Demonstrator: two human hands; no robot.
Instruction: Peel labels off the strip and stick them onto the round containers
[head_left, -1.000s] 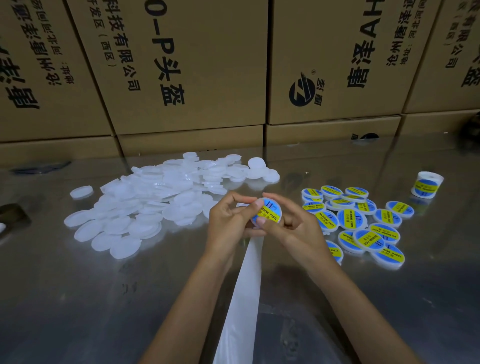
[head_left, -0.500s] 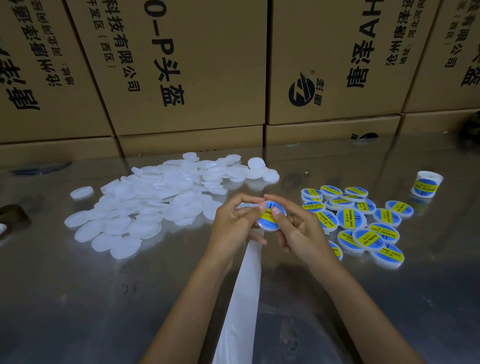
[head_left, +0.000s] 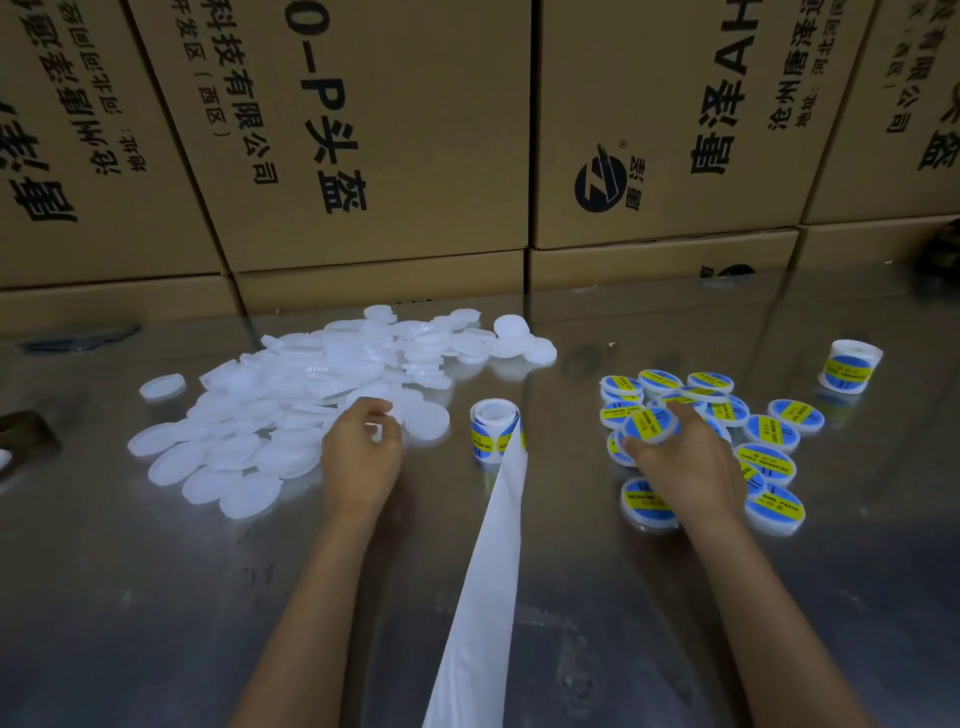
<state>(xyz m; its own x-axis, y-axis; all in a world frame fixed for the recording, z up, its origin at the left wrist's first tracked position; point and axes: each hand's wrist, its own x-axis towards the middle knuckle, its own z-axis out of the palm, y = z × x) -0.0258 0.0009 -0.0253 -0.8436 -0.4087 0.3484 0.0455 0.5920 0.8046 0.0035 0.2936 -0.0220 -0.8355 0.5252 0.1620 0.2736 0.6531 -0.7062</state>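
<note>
A labelled container (head_left: 650, 425) is held in the right hand (head_left: 685, 462) over the done batch (head_left: 769, 431), right of the roll (head_left: 493, 428), likely for sorting. Left of the roll, blanks (head_left: 291, 395) are reached by the loosely curled, seemingly empty left hand (head_left: 361, 452).

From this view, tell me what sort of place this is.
Probably a packing bench in a small factory or warehouse: printed cartons stacked along the back, a steel table, a heap of blank white lids and a batch of labelled ones beside a label roll.
</note>
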